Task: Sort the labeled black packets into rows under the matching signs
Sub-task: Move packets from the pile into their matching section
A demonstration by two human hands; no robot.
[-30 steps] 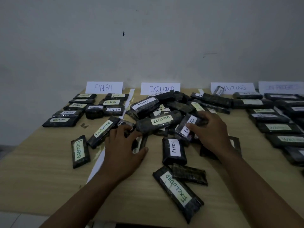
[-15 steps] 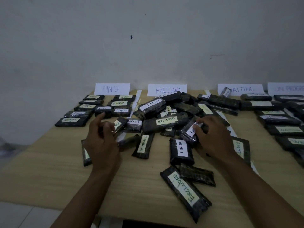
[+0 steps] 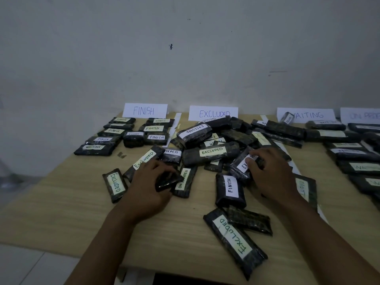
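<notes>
My left hand (image 3: 151, 182) grips a black packet (image 3: 169, 180) whose label is hidden, just left of an ON PROGRESS packet (image 3: 183, 181). My right hand (image 3: 269, 171) curls its fingers and thumb round a tilted packet (image 3: 239, 166) with a label that starts "EX", at the front edge of the mixed pile (image 3: 211, 153). Four white signs stand against the wall: FINISH (image 3: 145, 110), EXCLUDED (image 3: 213, 113), WAITING (image 3: 308, 115) and ON PROGRESS (image 3: 362, 115), the last cut off by the frame. Two rows of FINISH packets (image 3: 153, 128) lie under the first sign.
Loose packets lie on the wooden table (image 3: 61, 202): EXCLUDED (image 3: 115, 185) at the left, FINISH (image 3: 230, 188) in the middle, a long EXCLUDED (image 3: 233, 238) near the front edge. A WAITING packet (image 3: 94, 149) ends the FINISH rows. Rows of packets (image 3: 357, 167) fill the right side.
My left hand came back to the right from near the FINISH rows and took hold of a black packet. My right hand stays on the "EX" packet.
</notes>
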